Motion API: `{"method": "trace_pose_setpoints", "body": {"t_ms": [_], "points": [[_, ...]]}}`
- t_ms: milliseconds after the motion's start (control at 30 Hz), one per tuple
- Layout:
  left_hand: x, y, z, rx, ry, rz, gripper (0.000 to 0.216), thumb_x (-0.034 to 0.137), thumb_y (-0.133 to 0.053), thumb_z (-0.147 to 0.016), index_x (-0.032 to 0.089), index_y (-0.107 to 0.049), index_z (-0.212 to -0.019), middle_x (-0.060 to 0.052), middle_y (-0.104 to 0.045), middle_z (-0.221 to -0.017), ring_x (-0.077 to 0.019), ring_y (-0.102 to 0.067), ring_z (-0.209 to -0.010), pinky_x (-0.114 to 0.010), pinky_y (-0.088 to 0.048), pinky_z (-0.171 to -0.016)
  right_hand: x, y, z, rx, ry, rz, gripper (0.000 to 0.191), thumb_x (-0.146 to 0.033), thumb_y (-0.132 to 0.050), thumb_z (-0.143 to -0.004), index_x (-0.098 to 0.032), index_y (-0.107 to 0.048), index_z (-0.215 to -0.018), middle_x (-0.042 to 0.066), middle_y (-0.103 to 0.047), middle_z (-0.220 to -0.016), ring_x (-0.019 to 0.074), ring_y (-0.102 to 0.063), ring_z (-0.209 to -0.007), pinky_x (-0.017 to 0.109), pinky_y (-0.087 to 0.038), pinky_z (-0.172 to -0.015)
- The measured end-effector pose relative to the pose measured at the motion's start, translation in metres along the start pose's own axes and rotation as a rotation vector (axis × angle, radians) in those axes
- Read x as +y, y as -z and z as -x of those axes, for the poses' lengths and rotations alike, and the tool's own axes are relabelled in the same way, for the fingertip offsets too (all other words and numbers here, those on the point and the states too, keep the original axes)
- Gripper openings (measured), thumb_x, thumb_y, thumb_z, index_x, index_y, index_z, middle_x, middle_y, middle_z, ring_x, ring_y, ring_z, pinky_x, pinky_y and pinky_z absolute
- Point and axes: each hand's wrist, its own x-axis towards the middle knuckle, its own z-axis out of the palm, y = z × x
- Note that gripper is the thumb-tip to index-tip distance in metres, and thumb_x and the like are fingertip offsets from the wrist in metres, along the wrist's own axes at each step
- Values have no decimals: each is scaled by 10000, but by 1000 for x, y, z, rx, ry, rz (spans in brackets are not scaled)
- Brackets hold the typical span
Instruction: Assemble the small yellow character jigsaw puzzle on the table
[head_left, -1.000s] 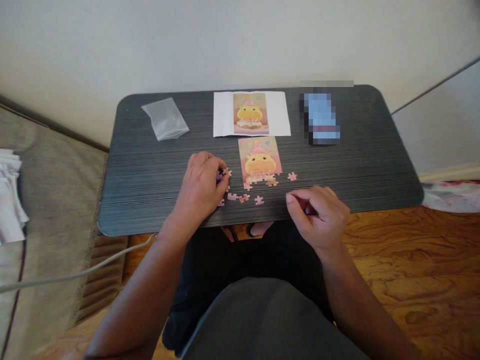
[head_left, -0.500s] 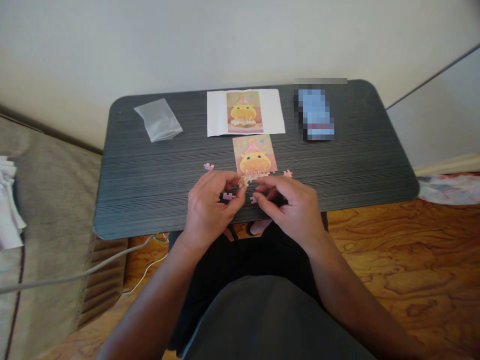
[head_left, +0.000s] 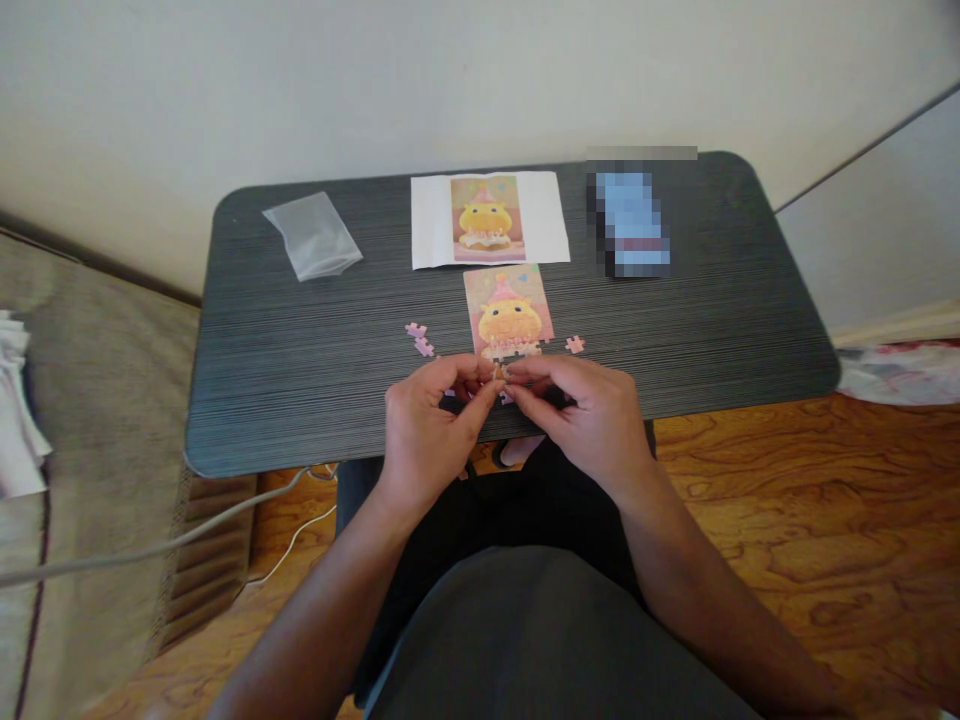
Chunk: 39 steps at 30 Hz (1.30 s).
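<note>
A partly joined jigsaw puzzle (head_left: 510,315) shows a yellow animal in a pink party hat, its near edge uneven. Just below that edge, my left hand (head_left: 444,415) and my right hand (head_left: 577,410) meet fingertip to fingertip. A small brownish puzzle piece (head_left: 499,373) is pinched between them, mostly covered by the fingers. Loose pink-purple pieces (head_left: 424,346) lie left of the puzzle, and one pink piece (head_left: 574,344) lies to its right. Under my hands, further purple pieces (head_left: 506,398) are partly hidden.
Behind the puzzle lies a white sheet (head_left: 544,215) printed with the same picture. A clear plastic bag (head_left: 319,240) is at the table's back left, and a blurred-out, phone-like object (head_left: 634,225) at the back right. The dark table's (head_left: 712,320) front edge runs close under my wrists.
My left hand has moved down and right, away from the puzzle's edge, bringing the brownish piece to my right fingertips. A purple piece at the left is now uncovered.
</note>
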Motion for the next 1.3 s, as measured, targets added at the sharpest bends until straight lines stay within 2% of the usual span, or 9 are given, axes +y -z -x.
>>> {"method": "trace_pose_setpoints", "body": {"t_ms": [200,367,533,667,800,900,1067,1300], "points": [[1,0,3,-21,111,100,106,190,-832,-896,200,-821,-1002,-5,-811,-893,-127,-708,-751,-277,-577,-746,-3,3,-1,10,32,11,152,-214,-778,-985,-235,-765,-1135,12,-823,-1039,165,-769,-834,311,-583,-785],[2,1,7,-41,122,109,95,196,-814,-907,197,-824,-1001,-9,-810,-886,-122,-694,-734,-273,-581,-739,-3,3,-1,-8,69,61,117,-229,-753,-1007,-210,-772,-1121,47,-816,-1070,197,-775,-918,340,-589,-832],[2,1,11,-70,118,58,91,212,-796,-925,207,-826,-1010,-8,-805,-864,-124,-686,-710,-275,-569,-702,-3,2,2,-36,58,74,116,-211,-738,-1001,-211,-786,-1107,47,-818,-1031,201,-773,-885,337,-581,-792],[-1,4,12,-52,32,-59,107,184,-789,-922,213,-813,-1022,-1,-785,-856,-130,-657,-703,-302,-543,-687,2,1,1,-44,64,136,101,-226,-743,-994,-221,-784,-1085,45,-821,-1037,202,-756,-854,349,-570,-788],[-9,8,10,26,-178,-272,109,188,-764,-948,199,-802,-1050,-57,-756,-986,-200,-680,-919,-389,-576,-847,13,1,-3,-87,101,230,93,-245,-713,-1017,-252,-778,-1082,41,-825,-1079,217,-754,-926,379,-562,-859],[-16,9,6,27,-307,-386,99,181,-729,-975,182,-793,-1049,-80,-728,-1006,-226,-651,-973,-423,-567,-894,21,2,-9,-150,132,297,98,-269,-707,-1027,-263,-783,-1089,40,-823,-1076,237,-750,-1006,398,-536,-907],[-28,7,1,-75,-406,-404,106,153,-678,-993,165,-773,-1037,-105,-749,-1078,-243,-656,-1010,-445,-574,-947,28,3,-18,-199,183,374,122,-303,-686,-1048,-255,-793,-1080,51,-812,-1044,243,-722,-989,396,-490,-854],[-31,5,3,-121,-444,-448,230,147,-646,-1001,153,-754,-1203,-132,-761,-1201,-284,-664,-1125,-504,-565,-1028,33,5,-27,-215,240,392,146,-300,-659,-1067,-267,-795,-1109,47,-815,-1103,245,-702,-1007,410,-481,-856]]}}
